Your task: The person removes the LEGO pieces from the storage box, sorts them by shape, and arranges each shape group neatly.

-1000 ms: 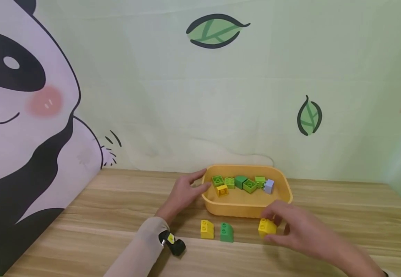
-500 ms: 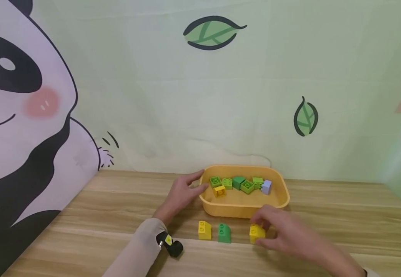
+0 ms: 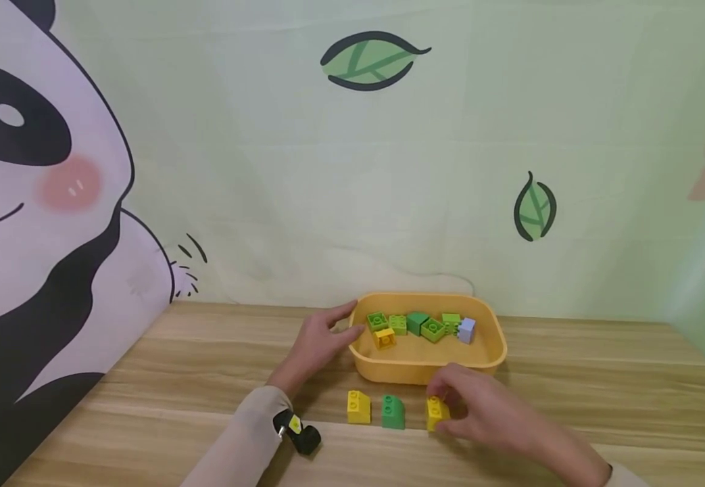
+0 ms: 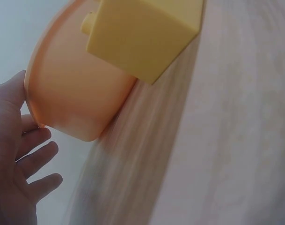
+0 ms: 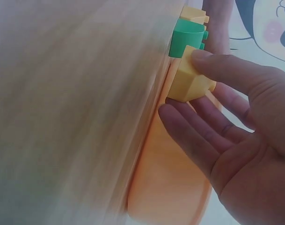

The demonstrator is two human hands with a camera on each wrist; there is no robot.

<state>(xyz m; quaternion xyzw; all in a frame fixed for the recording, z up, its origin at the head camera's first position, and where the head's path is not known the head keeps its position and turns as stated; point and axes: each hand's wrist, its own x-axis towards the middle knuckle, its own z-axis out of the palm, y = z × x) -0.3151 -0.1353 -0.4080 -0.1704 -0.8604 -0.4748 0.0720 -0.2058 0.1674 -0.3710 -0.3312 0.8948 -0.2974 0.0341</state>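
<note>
My right hand point(image 3: 480, 409) pinches a yellow toy building brick point(image 3: 434, 414) between thumb and fingers, low over the table in front of the tray. In the right wrist view my thumb lies on one side of this yellow brick point(image 5: 186, 79), fingers beneath. To its left, a green brick with a sloped side point(image 3: 393, 412) and another yellow brick point(image 3: 358, 407) stand in a row, studs showing. Fingers spread, my left hand point(image 3: 318, 341) touches the left end of the orange-yellow tray point(image 3: 389, 370). The left wrist view shows its loose fingers point(image 4: 39, 159) beside the tray's end.
Inside the tray lie several green bricks point(image 3: 432, 330), a yellow-orange brick point(image 3: 385, 339) and a pale violet brick point(image 3: 466, 330). The wood-grain table point(image 3: 206, 379) meets a pale green cloth backdrop point(image 3: 267, 169) printed with leaves and a panda.
My right hand has moved left with the yellow brick, bringing it closer to the green one. The left hand stays at the tray's end. The head view has shifted slightly.
</note>
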